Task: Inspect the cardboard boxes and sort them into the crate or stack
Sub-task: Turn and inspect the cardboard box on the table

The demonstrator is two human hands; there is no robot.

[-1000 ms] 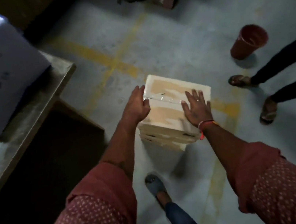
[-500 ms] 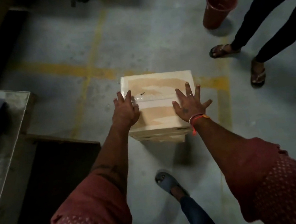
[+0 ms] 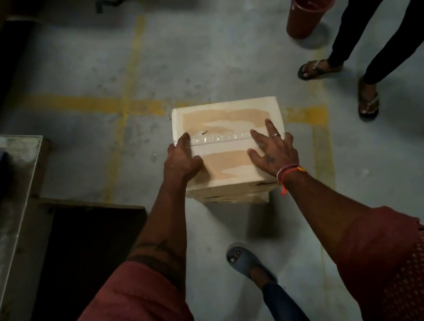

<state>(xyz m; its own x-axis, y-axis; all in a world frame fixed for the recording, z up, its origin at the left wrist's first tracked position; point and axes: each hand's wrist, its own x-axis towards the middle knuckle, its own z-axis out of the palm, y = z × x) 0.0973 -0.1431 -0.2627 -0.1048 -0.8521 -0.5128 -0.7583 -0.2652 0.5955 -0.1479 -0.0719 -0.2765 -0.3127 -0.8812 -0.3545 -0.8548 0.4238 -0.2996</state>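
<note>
Top cardboard box (image 3: 230,141) sits on a short stack of boxes (image 3: 235,198) on the concrete floor (image 3: 83,78), w/ both hands flat on its taped lid: left hand (image 3: 181,162) at the left edge, fingers mostly straight and pressing, right hand (image 3: 272,148) w/ fingers spread open near the right edge; neither grips it. Looks like the placing/squaring step of sorting onto the stack, prob. nearly done. Next move calls for letting go w/o nudging the box off line, then turning toward the steel surface (image 3: 7,218) at left for another box; crate not in view.
</note>
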